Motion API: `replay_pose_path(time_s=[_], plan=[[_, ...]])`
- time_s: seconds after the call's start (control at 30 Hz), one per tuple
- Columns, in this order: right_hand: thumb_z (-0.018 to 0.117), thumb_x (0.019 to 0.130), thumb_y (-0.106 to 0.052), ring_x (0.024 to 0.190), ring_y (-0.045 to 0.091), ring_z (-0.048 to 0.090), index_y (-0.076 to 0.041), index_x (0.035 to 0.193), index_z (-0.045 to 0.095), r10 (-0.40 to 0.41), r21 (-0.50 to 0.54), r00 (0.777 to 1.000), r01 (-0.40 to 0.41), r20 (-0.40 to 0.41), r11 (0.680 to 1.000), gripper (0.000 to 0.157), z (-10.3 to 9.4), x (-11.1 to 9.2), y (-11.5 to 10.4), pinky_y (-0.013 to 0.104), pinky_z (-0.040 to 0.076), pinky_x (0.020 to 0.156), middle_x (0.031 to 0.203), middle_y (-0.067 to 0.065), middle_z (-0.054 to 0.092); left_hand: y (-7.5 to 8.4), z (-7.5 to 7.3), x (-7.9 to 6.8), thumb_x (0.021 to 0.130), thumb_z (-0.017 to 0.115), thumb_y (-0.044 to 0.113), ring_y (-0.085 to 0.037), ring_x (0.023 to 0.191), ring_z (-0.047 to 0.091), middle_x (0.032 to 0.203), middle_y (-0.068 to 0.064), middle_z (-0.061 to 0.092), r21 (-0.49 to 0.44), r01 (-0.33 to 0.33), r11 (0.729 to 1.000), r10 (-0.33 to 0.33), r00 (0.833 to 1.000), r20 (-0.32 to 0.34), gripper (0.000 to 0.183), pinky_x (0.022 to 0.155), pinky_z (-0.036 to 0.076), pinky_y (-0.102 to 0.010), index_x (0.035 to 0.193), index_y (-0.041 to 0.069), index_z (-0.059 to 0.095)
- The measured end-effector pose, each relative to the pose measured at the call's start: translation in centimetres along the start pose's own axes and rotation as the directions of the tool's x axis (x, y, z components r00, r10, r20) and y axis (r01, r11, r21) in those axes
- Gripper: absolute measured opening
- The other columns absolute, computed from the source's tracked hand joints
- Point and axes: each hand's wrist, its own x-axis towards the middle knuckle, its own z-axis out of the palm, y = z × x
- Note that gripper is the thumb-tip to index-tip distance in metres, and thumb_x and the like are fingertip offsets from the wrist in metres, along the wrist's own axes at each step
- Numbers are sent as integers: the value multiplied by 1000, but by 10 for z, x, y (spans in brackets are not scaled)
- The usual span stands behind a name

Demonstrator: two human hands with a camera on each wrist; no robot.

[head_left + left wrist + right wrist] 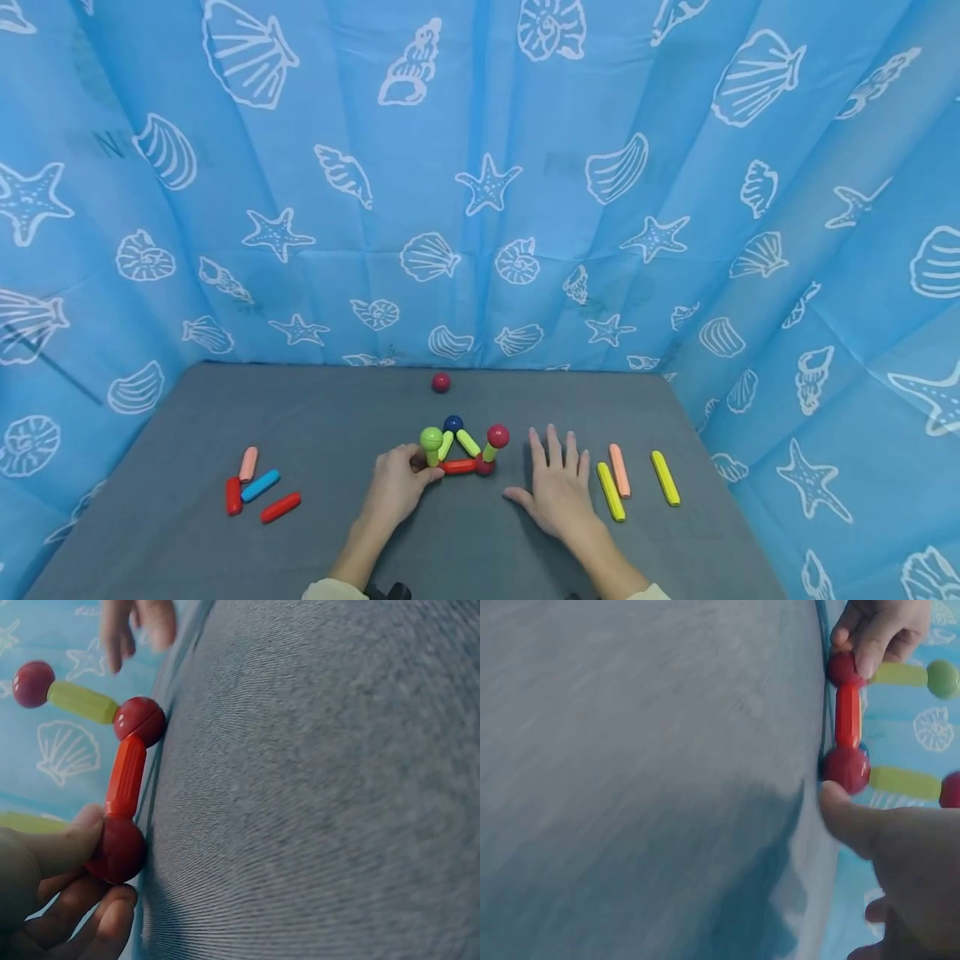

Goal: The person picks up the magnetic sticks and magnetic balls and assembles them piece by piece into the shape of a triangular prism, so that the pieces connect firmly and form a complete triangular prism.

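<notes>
Head view: triangular frame (468, 444) on table (337, 417), apex pointing away from person; red rod (459, 467), long axis left-right, forms near side; green posts (490, 452) rise at both ends. Left hand (396, 485) pinches left corner; right hand (558, 493) spread wide, apart from frame. Left wrist view shows pinched red ball (118, 851), hidden in head view; only head view shows blue ball (453, 423) whole.

- Left hand (393, 487): left thumb (64, 849) and left fingers (94, 922) curled in a pinching grip.
- Right hand (558, 492): back upward, right fingers (554, 450) straight and fanned, right thumb (519, 497) angled toward the left hand.
- Hands apart, at similar reach.
- Left forearm (362, 550), right forearm (606, 557): both extended forward, slanting inward.
- Pale sleeves (333, 590) behind both wrists.
</notes>
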Motion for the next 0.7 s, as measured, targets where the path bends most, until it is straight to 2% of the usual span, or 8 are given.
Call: replay_pose_path(time_s=[0.1, 0.23, 0.3, 0.53, 0.7], plan=[[76, 84, -60, 149, 61, 18, -7, 159, 32, 109, -64, 993, -107, 36, 992, 101, -3, -7, 11, 79, 20, 114, 164, 29, 28, -2, 1, 0, 81, 87, 25, -8, 71, 56, 82, 3, 68, -10, -5, 1000, 5, 1000, -8, 21, 62, 46, -27, 92, 14, 74], [77, 86, -54, 144, 65, 25, -2, 157, 33, 201, -48, 978, -199, 48, 979, 98, -2, -14, 22, 75, 29, 111, 159, 35, 31, -2, 1, 0, 81, 87, 25, -9, 71, 56, 83, 2, 67, -15, -6, 1000, 6, 1000, -4, 20, 62, 46, -27, 91, 14, 73], [78, 86, -50, 140, 64, 33, 0, 154, 37, 204, -18, 979, -204, 20, 979, 94, -1, -16, 25, 73, 35, 108, 155, 36, 35, -2, 1, 1, 81, 87, 24, -10, 72, 56, 83, 2, 67, -17, 0, 1000, 0, 1000, -2, 20, 62, 46, -27, 91, 14, 73], [82, 86, -35, 130, 60, 43, -2, 148, 47, 267, 25, 962, -266, -54, 964, 78, -3, -17, 32, 74, 38, 97, 148, 34, 43, -3, 2, 2, 81, 87, 26, -9, 74, 56, 86, 3, 68, -23, 1, 1000, -1, 1000, 14, 22, 64, 46, -26, 93, 14, 73], [82, 86, -16, 117, 56, 47, 0, 142, 53, 231, 81, 961, -221, -152, 972, 64, -2, -16, 36, 65, 43, 90, 141, 34, 48, -5, 2, 2, 80, 88, 24, -9, 73, 56, 85, 2, 68, -33, -4, 999, 4, 1000, 2, 21, 64, 47, -27, 92, 14, 73]])
